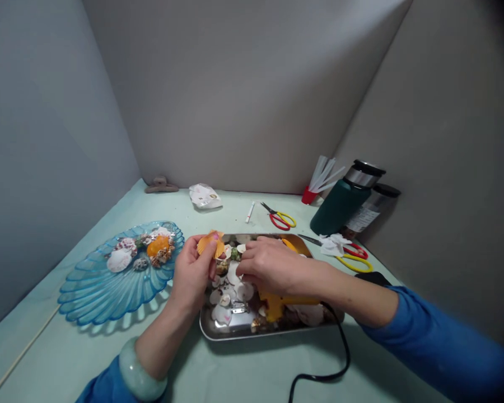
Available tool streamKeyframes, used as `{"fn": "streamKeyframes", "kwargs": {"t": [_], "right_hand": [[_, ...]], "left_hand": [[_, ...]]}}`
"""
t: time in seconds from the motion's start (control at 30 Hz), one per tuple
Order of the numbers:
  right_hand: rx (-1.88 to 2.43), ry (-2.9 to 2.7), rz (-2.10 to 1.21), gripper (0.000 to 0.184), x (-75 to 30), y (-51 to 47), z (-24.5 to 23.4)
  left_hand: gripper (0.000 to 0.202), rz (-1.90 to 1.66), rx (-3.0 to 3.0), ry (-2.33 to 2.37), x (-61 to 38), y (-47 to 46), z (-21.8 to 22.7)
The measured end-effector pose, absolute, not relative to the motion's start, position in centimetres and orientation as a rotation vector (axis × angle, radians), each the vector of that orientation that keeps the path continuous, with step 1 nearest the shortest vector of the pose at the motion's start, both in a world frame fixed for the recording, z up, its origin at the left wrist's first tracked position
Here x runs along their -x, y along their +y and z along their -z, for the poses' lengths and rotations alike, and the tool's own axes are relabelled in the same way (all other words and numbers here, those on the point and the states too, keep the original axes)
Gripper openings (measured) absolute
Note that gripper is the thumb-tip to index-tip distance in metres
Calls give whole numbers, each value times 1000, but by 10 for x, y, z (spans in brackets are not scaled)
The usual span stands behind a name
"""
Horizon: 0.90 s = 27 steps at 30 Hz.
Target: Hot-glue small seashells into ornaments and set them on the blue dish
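An orange scallop shell (210, 244) is pinched between the thumb and fingers of my left hand (192, 266), above the left edge of a metal tray (218, 334). My right hand (264, 262) reaches over the middle of that tray, its fingers bent down together among the shells. Whether its fingertips hold a shell is hidden. Several white shells (231, 291) lie in the tray below both hands, along with a small metal clip (238, 307). Under my right wrist lies a yellow glue gun (274, 306), partly covered by my arm.
A blue shell-shaped dish (105, 299) bearing several shells stands left. Behind the tray are scissors (280, 218) and a crumpled white packet (205, 197). At right are more scissors (353, 260), a green bottle (340, 204) and glue sticks (322, 173). A black cord (344, 358) trails forward.
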State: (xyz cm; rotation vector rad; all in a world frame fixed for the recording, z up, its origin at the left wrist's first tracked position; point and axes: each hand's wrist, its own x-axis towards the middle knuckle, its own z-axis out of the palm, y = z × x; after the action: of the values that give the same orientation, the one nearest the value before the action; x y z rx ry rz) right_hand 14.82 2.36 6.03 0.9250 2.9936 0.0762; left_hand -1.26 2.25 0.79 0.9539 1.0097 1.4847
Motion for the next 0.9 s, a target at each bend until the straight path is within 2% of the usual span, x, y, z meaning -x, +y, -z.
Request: {"fn": "streamKeyframes", "kwargs": {"t": [0.07,0.17,0.37,0.5,0.6,0.67,0.83,0.9], "right_hand": [[-976,3001,-96,13,-153,22,-63],[-1085,3026,-78,30,-163,14,-67],[-1358,2751,-31,15,-199,-15,-63],[-1424,2655,-31,28,-209,-33,-45],[-1427,2720,85,30,-214,-39,-43],[-1474,2826,360,33,-223,-41,-49],[-1970,2875,1520,44,-250,-42,-49],[-2087,2778,1867,44,-251,-41,-39]], "left_hand": [[30,-1491,-941,996,13,23,-8],[30,-1480,-971,987,14,23,-7],[26,-1460,-1021,1014,13,22,-5],[28,-1462,-1059,1056,13,22,-5],[31,-1461,-1072,1050,13,22,-4],[31,-1457,-1083,1055,13,22,-3],[30,-1408,-1153,1118,13,21,-2],[30,-1363,-1225,1192,13,19,-4]]}}
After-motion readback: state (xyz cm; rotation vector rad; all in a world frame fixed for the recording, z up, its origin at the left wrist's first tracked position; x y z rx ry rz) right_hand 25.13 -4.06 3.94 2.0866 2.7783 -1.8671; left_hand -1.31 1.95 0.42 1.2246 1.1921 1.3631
